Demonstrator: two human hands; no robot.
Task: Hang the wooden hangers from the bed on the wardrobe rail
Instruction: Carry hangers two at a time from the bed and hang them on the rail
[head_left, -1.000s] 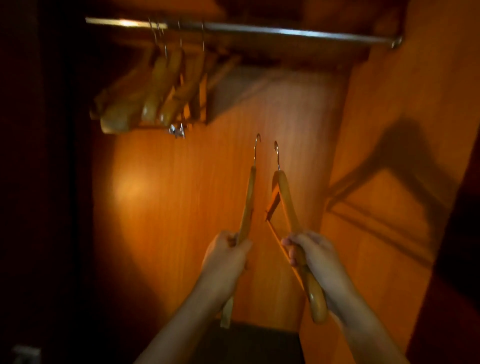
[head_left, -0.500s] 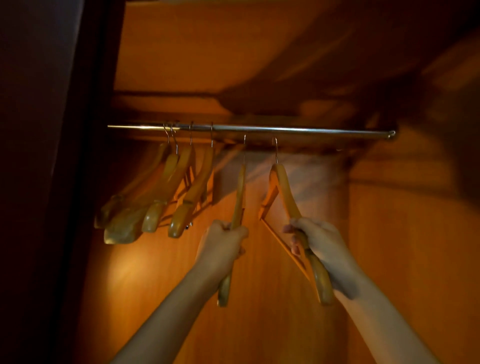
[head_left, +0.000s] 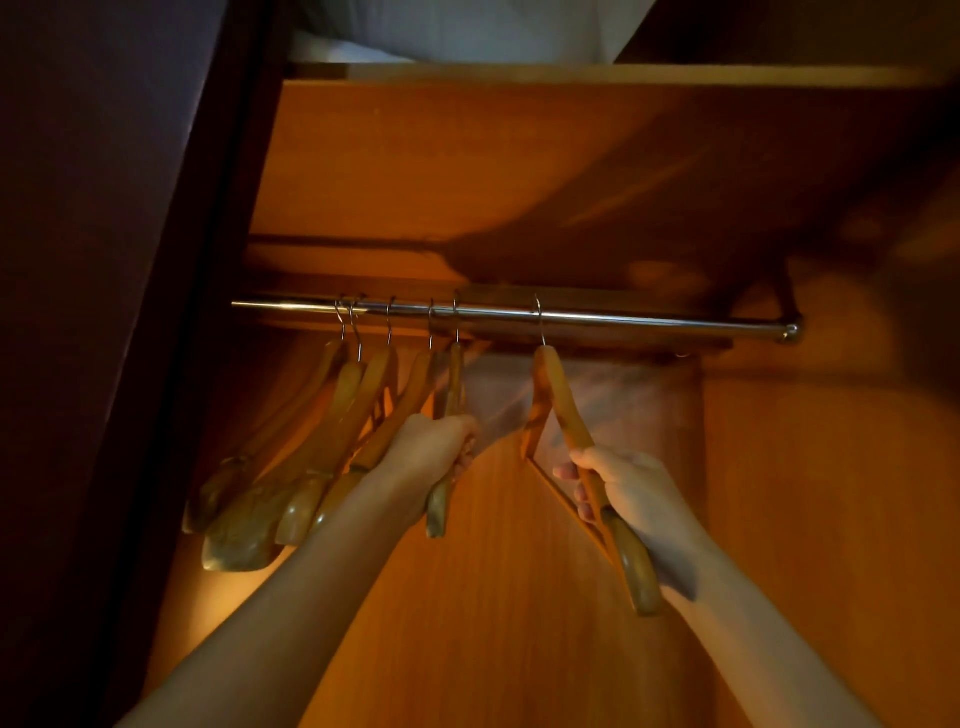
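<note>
Head view, rail: the rail (head_left: 649, 321) runs across the middle of the frame, under the wardrobe shelf (head_left: 467, 156).
Head view, left hand: my left hand (head_left: 431, 452) is curled tight round the lower arm of the left hanger (head_left: 453, 384), which is seen edge-on just left of centre.
Head view, right hand: my right hand (head_left: 628, 488) grips the near arm of the right hanger (head_left: 563, 405), right of centre, with the fingers wrapped round the wood.
Head view, hooks: both wire hooks now sit over the rail, the left one just beside the hung hangers (head_left: 322, 441), the right one apart from them.
Head view, hung hangers: four hang bunched at the left end of the rail.
Head view, top: something pale lies on the shelf at the upper edge; I cannot tell what.
Just changed: a second ago I held both hangers well below the rail with the hooks free in the air; I have since lifted them until the hooks caught.
Meaning: I judge these two as good as hung. All that is left is to let go of them.
</note>
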